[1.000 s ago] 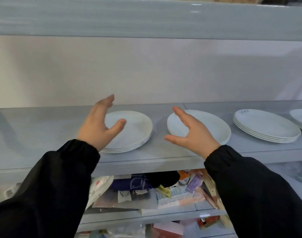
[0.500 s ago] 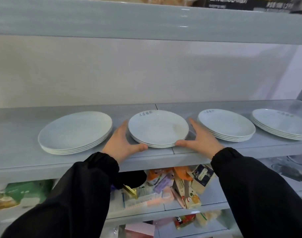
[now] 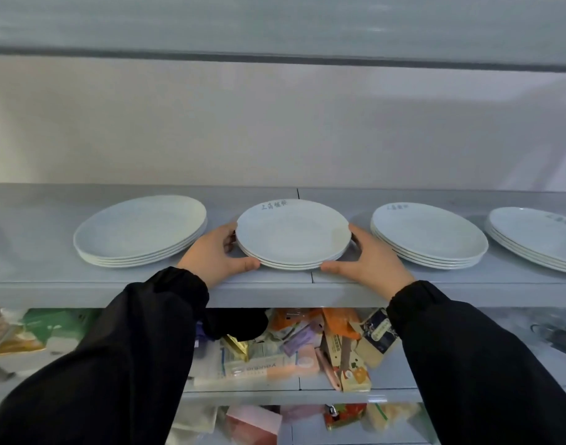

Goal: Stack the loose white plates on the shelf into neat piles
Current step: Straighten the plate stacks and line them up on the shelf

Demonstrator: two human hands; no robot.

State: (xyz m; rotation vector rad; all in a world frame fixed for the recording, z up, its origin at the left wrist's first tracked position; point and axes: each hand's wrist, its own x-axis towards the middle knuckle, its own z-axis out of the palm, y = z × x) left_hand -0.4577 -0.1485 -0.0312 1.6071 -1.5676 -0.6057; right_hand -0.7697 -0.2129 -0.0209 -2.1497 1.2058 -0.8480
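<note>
4 piles of white plates sit in a row on the grey shelf [image 3: 34, 271]. Both hands reach up to the middle pile [image 3: 293, 234], which sits near the front edge of the shelf. The left hand [image 3: 211, 255] cups the left side of the middle pile, with its thumb along the front rim and its fingers curled behind. The right hand [image 3: 376, 260] cups the right side the same way. Both hands hold the pile between them, and both arms wear black sleeves [image 3: 130, 348]. The left pile [image 3: 140, 231] lies just left of the middle pile. The right pile [image 3: 428, 236] lies just right of it. The far pile [image 3: 538, 236] sits past that one. Colourful packets [image 3: 307, 342] lie on a lower shelf under the middle pile.
</note>
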